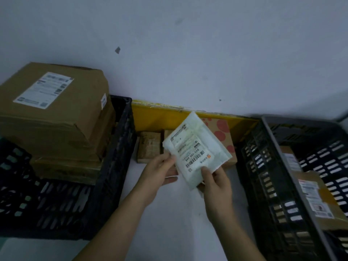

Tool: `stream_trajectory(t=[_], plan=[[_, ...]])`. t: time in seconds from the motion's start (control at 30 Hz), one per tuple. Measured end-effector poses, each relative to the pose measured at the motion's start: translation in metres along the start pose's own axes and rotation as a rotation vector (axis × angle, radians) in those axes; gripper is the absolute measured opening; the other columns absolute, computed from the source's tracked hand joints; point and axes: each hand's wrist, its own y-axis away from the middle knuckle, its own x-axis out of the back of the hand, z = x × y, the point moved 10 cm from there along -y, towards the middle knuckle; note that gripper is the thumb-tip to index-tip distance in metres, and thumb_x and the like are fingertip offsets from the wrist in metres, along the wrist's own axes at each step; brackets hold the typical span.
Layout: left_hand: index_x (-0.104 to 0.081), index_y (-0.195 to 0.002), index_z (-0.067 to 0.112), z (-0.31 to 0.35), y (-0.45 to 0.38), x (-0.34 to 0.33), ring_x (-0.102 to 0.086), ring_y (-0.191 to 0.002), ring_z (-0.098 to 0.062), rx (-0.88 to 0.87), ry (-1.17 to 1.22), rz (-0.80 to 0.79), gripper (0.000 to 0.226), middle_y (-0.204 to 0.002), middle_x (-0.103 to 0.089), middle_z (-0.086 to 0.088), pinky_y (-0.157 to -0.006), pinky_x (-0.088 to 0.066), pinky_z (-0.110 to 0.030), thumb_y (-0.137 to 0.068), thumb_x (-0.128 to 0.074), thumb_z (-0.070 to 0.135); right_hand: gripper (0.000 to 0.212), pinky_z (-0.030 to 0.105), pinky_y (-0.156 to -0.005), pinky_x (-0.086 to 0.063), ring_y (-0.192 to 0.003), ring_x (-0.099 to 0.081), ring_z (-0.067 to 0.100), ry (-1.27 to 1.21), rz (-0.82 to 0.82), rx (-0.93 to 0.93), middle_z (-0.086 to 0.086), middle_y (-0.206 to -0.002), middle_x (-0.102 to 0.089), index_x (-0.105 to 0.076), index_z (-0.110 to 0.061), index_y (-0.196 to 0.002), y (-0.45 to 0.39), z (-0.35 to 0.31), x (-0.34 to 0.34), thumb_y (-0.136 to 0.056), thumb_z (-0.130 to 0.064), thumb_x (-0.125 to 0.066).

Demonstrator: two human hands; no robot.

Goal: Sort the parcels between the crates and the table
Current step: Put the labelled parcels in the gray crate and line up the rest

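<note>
Both hands hold a white padded mailer (195,150) above the white surface (169,223), label facing up. Left hand (160,172) fingers curled round its left edge, thumb on top; right hand (216,182) pinches the near corner, thumb on the label. Beyond the fingers: small brown boxes (149,146) and a red-dotted carton (222,132) against the wall. Left of the fingers, black crate (116,157) with large cardboard box (54,110); right, dark crate (273,176) holding labelled parcels (316,196).
</note>
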Motion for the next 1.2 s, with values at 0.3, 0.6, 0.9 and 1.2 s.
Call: stream_trajectory(t=[0.3, 0.6, 0.9, 1.2], plan=[[-0.068, -0.134, 0.022, 0.037, 0.033, -0.023, -0.076, -0.118, -0.024, -0.231, 0.125, 0.125, 0.031, -0.128, -0.079, 0.000, -0.097, -0.062, -0.050, -0.104, -0.070, 0.013, 0.023, 0.035, -0.076, -0.066, -0.098, -0.080, 0.026, -0.146, -0.055, -0.103, 0.005, -0.121, -0.081, -0.079, -0.021, -0.119, 0.026, 0.012, 0.026, -0.109, -0.011, -0.060], [-0.066, -0.130, 0.025, 0.058, 0.048, 0.000, -0.076, -0.113, -0.023, -0.277, 0.087, 0.256, 0.032, -0.125, -0.077, -0.003, -0.084, -0.065, -0.039, -0.099, -0.076, 0.018, 0.028, 0.041, -0.083, -0.067, -0.104, -0.080, 0.015, 0.000, 0.042, 0.074, -0.009, -0.115, -0.082, -0.076, -0.030, -0.121, 0.009, -0.025, 0.064, -0.109, -0.011, -0.059], [-0.064, -0.138, 0.040, 0.102, 0.056, -0.057, -0.071, -0.107, 0.007, -0.319, -0.722, -0.100, 0.054, -0.122, -0.075, 0.023, -0.093, -0.062, -0.030, -0.090, -0.088, 0.032, 0.022, 0.053, -0.081, -0.067, -0.089, -0.081, 0.019, 0.483, -0.277, 0.341, -0.007, -0.099, -0.083, -0.082, -0.040, -0.113, -0.025, -0.126, 0.064, -0.105, -0.023, -0.070], [-0.077, -0.119, 0.025, 0.069, 0.079, -0.075, -0.081, -0.102, -0.015, -0.317, -0.258, 0.020, 0.018, -0.114, -0.083, 0.006, -0.081, -0.067, -0.032, -0.103, -0.072, 0.021, 0.060, 0.023, -0.076, -0.064, -0.101, -0.078, 0.006, 0.203, -0.059, 0.286, -0.009, -0.116, -0.078, -0.050, -0.036, -0.152, -0.007, -0.109, 0.108, -0.099, -0.029, -0.078]])
